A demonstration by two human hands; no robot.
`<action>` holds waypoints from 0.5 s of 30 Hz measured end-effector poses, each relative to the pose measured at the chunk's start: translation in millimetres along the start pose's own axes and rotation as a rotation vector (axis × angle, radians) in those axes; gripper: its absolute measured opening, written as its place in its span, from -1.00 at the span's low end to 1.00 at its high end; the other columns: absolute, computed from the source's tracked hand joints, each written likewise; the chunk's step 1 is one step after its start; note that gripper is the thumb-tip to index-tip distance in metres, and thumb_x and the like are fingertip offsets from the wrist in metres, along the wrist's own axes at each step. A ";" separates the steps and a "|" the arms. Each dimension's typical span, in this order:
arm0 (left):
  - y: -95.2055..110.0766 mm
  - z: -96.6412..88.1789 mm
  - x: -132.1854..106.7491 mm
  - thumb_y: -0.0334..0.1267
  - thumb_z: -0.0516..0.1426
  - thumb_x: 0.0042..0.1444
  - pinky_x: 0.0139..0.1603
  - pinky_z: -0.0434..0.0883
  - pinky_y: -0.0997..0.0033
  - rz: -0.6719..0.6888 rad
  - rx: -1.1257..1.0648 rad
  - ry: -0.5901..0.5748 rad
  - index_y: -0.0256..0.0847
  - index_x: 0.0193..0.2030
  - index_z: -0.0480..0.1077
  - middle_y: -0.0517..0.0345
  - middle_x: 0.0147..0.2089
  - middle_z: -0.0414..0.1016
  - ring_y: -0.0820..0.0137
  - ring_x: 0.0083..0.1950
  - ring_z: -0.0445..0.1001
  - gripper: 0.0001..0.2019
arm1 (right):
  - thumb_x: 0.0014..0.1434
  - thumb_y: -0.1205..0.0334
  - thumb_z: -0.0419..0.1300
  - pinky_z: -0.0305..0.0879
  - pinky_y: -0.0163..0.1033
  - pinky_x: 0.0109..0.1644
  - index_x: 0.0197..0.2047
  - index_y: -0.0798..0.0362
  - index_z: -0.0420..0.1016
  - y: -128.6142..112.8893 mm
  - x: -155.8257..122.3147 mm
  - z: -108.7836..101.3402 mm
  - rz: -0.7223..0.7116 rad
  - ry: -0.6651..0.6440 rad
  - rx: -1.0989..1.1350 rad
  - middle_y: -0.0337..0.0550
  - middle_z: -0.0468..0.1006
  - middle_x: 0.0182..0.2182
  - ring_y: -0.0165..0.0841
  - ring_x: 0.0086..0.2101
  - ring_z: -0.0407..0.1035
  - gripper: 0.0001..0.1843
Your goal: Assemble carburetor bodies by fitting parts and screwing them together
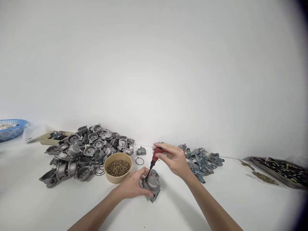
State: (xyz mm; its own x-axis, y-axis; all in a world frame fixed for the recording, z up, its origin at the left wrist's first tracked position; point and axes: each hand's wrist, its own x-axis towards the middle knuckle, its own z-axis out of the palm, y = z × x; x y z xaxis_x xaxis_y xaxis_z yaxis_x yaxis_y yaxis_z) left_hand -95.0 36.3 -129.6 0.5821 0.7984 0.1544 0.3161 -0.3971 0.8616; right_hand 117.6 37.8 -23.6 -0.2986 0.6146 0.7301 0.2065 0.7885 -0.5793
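Observation:
A grey metal carburetor rests on the white table with its rounded bowl facing up. My left hand grips it from the left side, thumb along the near edge and fingers behind. In my right hand is a screwdriver with a red handle and dark shaft, held between thumb and fingers. Its shaft slants down to the left, and the tip meets the carburetor's left edge beside my left fingers. Whatever screw lies under the tip is too small to make out.
Left of my hands stands a round tub of brass-coloured screws, before a heap of float bowls. Black rubber rings and a single bowl lie behind. Carburetor bodies are piled right, near a dark metal tray.

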 end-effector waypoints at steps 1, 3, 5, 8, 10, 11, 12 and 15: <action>0.6 0.1 -0.3 0.00 0.44 -0.16 -0.23 0.36 0.38 0.000 0.000 0.003 -0.10 0.05 0.36 0.11 0.02 0.47 0.24 -0.08 0.44 -0.37 | 0.26 0.24 0.32 0.58 -0.04 -0.06 0.04 -0.09 0.62 -1.1 0.4 -0.1 -0.011 -0.004 -0.002 -0.12 0.68 -0.24 -0.25 -0.29 0.60 -0.73; 2.3 0.2 -0.9 -0.01 0.44 -0.15 -0.23 0.36 0.37 0.009 -0.003 0.008 -0.11 0.03 0.36 0.13 0.00 0.48 0.26 -0.10 0.44 -0.39 | 0.26 0.27 0.31 0.58 -0.05 -0.08 0.05 -0.09 0.62 -3.4 0.8 -0.1 -0.039 -0.009 -0.008 -0.13 0.69 -0.27 -0.25 -0.29 0.60 -0.72; 4.0 0.2 -1.6 -0.02 0.44 -0.14 -0.21 0.35 0.36 0.016 -0.001 0.018 -0.11 0.01 0.36 0.14 -0.03 0.49 0.27 -0.12 0.44 -0.40 | 0.27 0.29 0.30 0.57 -0.06 -0.08 0.05 -0.09 0.61 -4.8 0.7 0.1 -0.059 -0.015 -0.010 -0.14 0.69 -0.30 -0.24 -0.27 0.60 -0.71; 5.3 0.5 -2.1 -0.01 0.45 -0.16 -0.20 0.35 0.34 -0.013 0.028 0.030 -0.12 -0.01 0.36 0.15 -0.06 0.50 0.24 -0.12 0.44 -0.40 | 0.28 0.29 0.29 0.56 -0.05 -0.07 0.07 -0.08 0.60 -4.5 -0.1 1.2 -0.061 -0.023 -0.006 -0.14 0.70 -0.33 -0.23 -0.25 0.59 -0.71; 5.8 1.2 -2.0 0.00 0.45 -0.18 -0.19 0.35 0.33 -0.036 0.043 0.035 -0.12 -0.01 0.37 0.14 -0.06 0.50 0.23 -0.12 0.43 -0.39 | 0.28 0.29 0.28 0.57 -0.06 -0.08 0.07 -0.08 0.60 -3.6 -0.5 1.9 -0.059 -0.027 0.004 -0.14 0.70 -0.32 -0.24 -0.25 0.59 -0.71; 6.1 1.8 -2.0 0.00 0.45 -0.18 -0.19 0.35 0.32 -0.039 0.044 0.035 -0.11 -0.01 0.37 0.14 -0.04 0.50 0.23 -0.11 0.43 -0.39 | 0.28 0.28 0.28 0.56 -0.06 -0.08 0.07 -0.08 0.60 -3.2 -0.7 2.1 -0.062 -0.026 0.005 -0.15 0.70 -0.33 -0.24 -0.24 0.59 -0.71; 6.5 2.5 -1.9 0.00 0.45 -0.18 -0.18 0.36 0.32 -0.039 0.042 0.035 -0.11 0.00 0.37 0.14 -0.03 0.50 0.22 -0.10 0.43 -0.38 | 0.29 0.28 0.28 0.56 -0.06 -0.07 0.08 -0.08 0.60 -2.9 -0.7 2.1 -0.067 -0.026 0.003 -0.15 0.69 -0.34 -0.23 -0.23 0.58 -0.70; 8.8 4.7 -2.1 -0.01 0.45 -0.19 -0.15 0.37 0.29 -0.042 0.036 0.045 -0.10 0.02 0.36 0.11 0.00 0.50 0.20 -0.07 0.43 -0.36 | 0.33 0.27 0.23 0.53 -0.04 -0.01 0.14 -0.09 0.56 -3.2 -0.9 1.1 -0.081 -0.054 -0.011 -0.15 0.69 -0.35 -0.22 -0.14 0.56 -0.68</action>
State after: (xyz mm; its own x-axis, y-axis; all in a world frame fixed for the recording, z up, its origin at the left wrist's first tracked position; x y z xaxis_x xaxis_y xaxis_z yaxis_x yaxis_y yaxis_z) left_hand -89.9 29.0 -124.6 0.5342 0.8335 0.1409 0.3665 -0.3785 0.8500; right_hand 116.1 34.7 -22.7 -0.3650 0.5467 0.7536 0.1901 0.8361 -0.5145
